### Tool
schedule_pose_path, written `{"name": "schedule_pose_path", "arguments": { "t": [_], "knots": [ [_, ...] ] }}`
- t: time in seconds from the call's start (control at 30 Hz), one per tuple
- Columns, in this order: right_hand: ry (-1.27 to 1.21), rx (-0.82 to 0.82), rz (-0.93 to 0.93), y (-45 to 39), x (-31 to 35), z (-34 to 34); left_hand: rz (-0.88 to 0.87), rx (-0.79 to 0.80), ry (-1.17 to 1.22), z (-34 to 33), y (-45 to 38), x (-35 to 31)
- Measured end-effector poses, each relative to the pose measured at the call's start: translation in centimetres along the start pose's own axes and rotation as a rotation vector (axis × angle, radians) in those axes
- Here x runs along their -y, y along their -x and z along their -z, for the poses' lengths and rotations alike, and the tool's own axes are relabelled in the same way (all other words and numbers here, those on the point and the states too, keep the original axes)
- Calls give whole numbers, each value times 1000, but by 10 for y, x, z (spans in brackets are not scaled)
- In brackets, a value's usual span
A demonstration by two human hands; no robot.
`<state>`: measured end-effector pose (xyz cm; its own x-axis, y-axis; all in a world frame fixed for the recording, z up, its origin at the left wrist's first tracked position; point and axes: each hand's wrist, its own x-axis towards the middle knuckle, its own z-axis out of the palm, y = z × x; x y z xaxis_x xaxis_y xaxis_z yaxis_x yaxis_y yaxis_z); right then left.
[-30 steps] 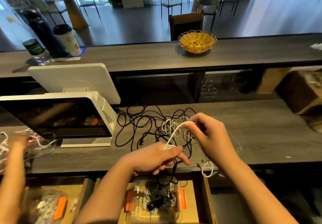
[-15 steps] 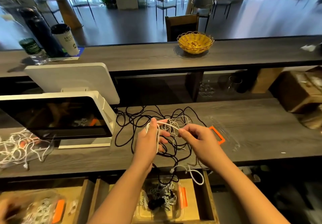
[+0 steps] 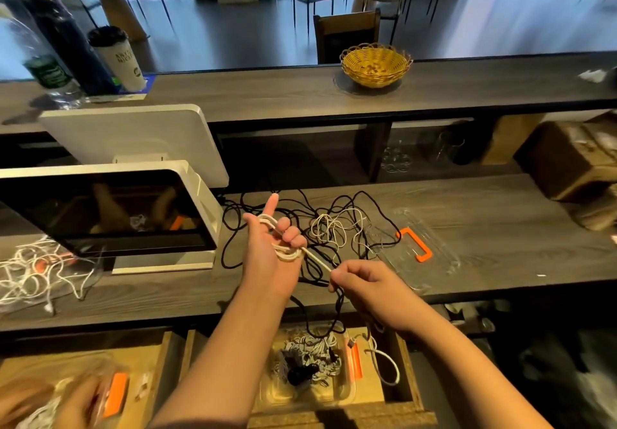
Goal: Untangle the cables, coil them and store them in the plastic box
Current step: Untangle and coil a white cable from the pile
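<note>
Over the grey wood-grain counter [image 3: 467,228]: white cord being coiled on one hand.
Left hand [image 3: 272,251] upright, index finger straight up, other fingers curled, thin white cable [image 3: 283,251] looped round them; right hand [image 3: 364,283] at 4 o'clock pinches the cable's taut run between thumb and fingertip. Tangle of black and white cables [image 3: 334,228] lies on counter at 1 o'clock of hands. Clear plastic box with orange clasp [image 3: 310,372], cables inside, sits in drawer at 6 o'clock; clear lid with orange clip [image 3: 417,245] at 3 o'clock.

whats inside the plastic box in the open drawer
The plastic box in the open drawer holds a heap of white and grey coiled cables with a black piece among them. Whatever lies beneath the heap is covered.
</note>
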<state>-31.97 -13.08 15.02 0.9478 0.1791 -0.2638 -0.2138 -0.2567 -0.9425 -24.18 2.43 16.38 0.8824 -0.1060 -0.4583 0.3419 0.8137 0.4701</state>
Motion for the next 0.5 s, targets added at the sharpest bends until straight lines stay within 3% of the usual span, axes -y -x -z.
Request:
{"name": "schedule_pose_path", "arguments": {
  "t": [0.2, 0.33, 0.5],
  "knots": [
    [-4, 33, -36, 7, -4, 3, -205, -108, -57, 8, -16, -13],
    [6, 26, -96, 14, -7, 2, -491, -198, -389, 15, -25, -16],
    [84, -54, -33, 18, 3, -8, -606, -247, -956, 28, -35, -6]
  ]
}}
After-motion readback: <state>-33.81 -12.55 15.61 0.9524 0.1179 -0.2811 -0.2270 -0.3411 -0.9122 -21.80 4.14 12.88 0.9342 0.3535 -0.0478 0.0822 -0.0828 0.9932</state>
